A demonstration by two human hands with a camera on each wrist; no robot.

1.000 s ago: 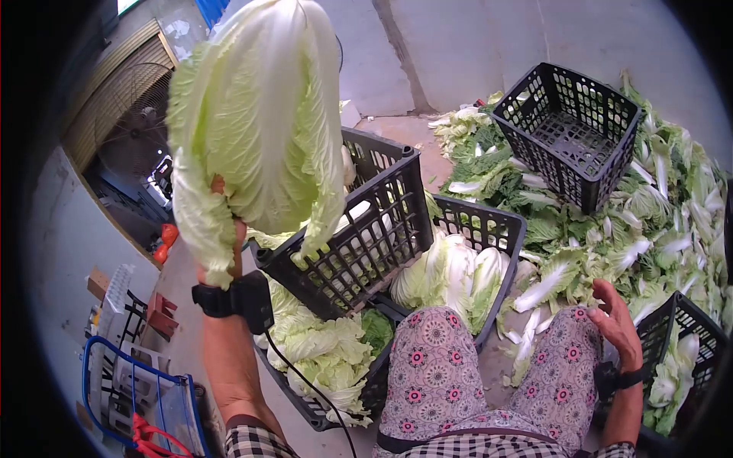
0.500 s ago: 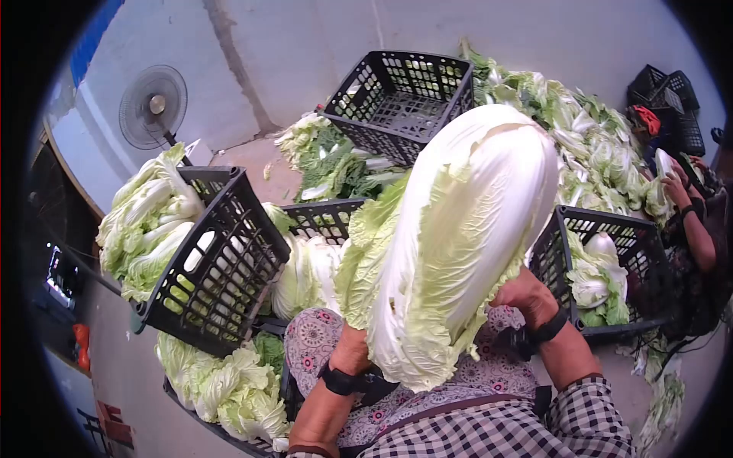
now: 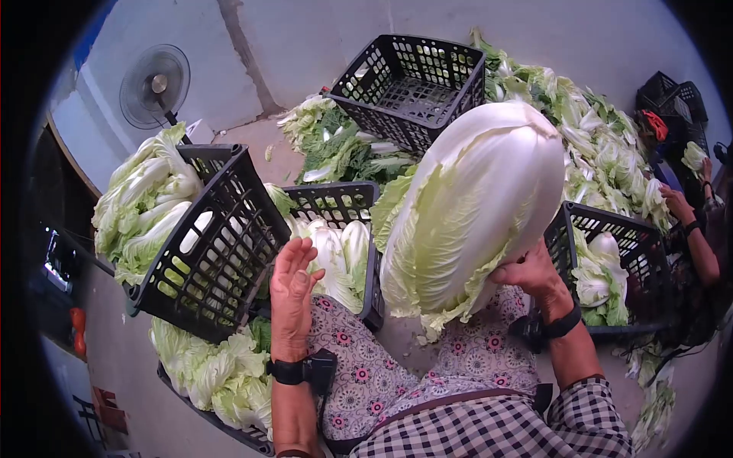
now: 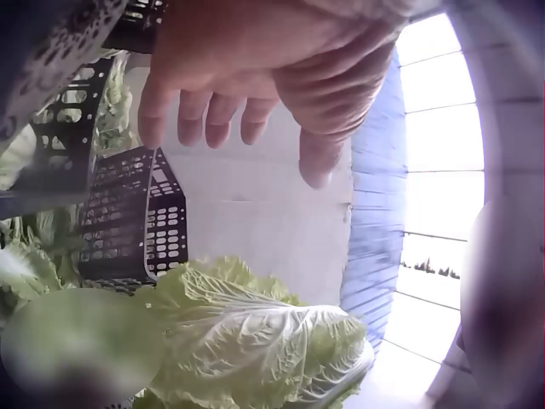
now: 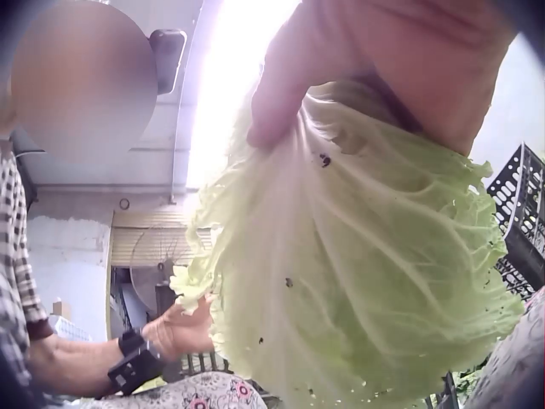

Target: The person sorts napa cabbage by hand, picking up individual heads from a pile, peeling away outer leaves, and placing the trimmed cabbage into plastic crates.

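My right hand (image 3: 531, 271) grips a large napa cabbage (image 3: 481, 206) by its leafy end, and the white base points up and away over my lap. In the right wrist view the thumb presses on a pale outer leaf (image 5: 341, 247) with small dark specks; part of the hand's grip is hidden behind leaves. My left hand (image 3: 292, 298) is raised palm up, fingers loosely bent, apart from the cabbage and beside a tilted black crate (image 3: 217, 252) full of cabbages. Below the fingers in the left wrist view, the held cabbage (image 4: 264, 341) shows its ruffled leaves.
An empty black crate (image 3: 412, 84) rests on a heap of loose leaves (image 3: 603, 153). Another crate (image 3: 611, 267) at right holds a cabbage. Cabbages also fill the lower crates (image 3: 221, 382) at left. A second person's arm (image 3: 699, 244) shows far right; a fan (image 3: 155, 86) stands behind.
The left hand held the cabbage high at left; half a second ago both hands held it over the lap. Now the left has let go and drawn left. The head view has swung right.
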